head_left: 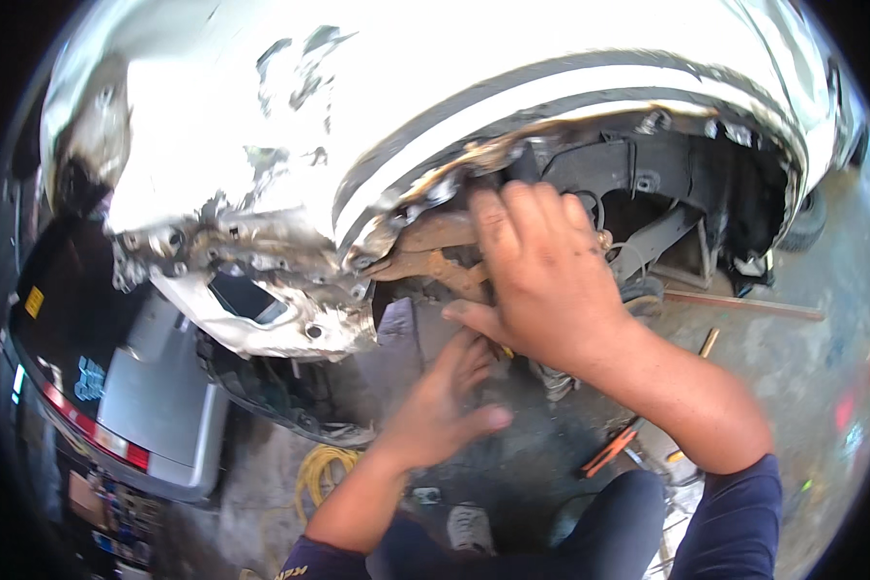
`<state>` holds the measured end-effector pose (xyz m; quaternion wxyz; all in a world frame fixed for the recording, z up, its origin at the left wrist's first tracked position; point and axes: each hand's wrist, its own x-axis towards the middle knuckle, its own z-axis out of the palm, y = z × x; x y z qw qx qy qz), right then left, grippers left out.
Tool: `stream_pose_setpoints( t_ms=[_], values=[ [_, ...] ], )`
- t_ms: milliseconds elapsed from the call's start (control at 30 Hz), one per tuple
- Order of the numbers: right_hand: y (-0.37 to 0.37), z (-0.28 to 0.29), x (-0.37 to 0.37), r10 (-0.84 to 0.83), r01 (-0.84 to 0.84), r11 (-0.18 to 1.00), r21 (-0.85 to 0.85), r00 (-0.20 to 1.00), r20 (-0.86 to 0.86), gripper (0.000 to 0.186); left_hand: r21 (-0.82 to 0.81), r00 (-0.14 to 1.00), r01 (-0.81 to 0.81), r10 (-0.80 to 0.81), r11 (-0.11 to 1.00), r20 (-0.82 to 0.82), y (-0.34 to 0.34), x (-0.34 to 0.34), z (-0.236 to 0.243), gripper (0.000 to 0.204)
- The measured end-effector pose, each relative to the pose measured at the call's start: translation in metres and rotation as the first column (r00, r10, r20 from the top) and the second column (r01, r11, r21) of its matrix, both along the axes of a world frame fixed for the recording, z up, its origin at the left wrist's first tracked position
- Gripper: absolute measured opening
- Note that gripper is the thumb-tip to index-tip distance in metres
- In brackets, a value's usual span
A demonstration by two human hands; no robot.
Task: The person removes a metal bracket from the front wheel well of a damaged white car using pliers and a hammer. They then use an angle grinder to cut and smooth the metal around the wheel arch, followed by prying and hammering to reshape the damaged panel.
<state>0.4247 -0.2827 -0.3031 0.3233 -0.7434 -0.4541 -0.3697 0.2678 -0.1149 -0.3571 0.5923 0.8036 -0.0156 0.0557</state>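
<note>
A head-worn fisheye looks down toward the wheel arch (672,159).

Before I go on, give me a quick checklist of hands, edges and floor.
1. Bare left hand free: ok, open, apparently empty.
2. Bare right hand off the rusty brown metal part: cannot tell, they overlap in view.
3. Lower edge of the white metal car body smooth: not ok, ragged.
4. Coiled yellow hose clear of the whitish laced shoe: ok, apart.
5. Long orange tool off the grey floor: not ok, lying there.
</note>
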Motion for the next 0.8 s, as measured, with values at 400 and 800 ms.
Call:
stream_pose_setpoints(
  t_ms=[400,800],
  values=[
    [-0.104,-0.030,0.030,0.186,-0.261,0.965,-0.038,0.777,-0.601,0.050,-0.483,0.981,0.037,0.059,0.875,0.183,-0.021,0.075,-0.028,0.019],
    [-0.074,-0.027,0.018,-0.288,0.285,0.915,-0.286,0.957,0.031,0.018,-0.367,0.981,0.180,-0.140,0.913,0.133,0.000,0.093,-0.011,0.035]
  ],
)
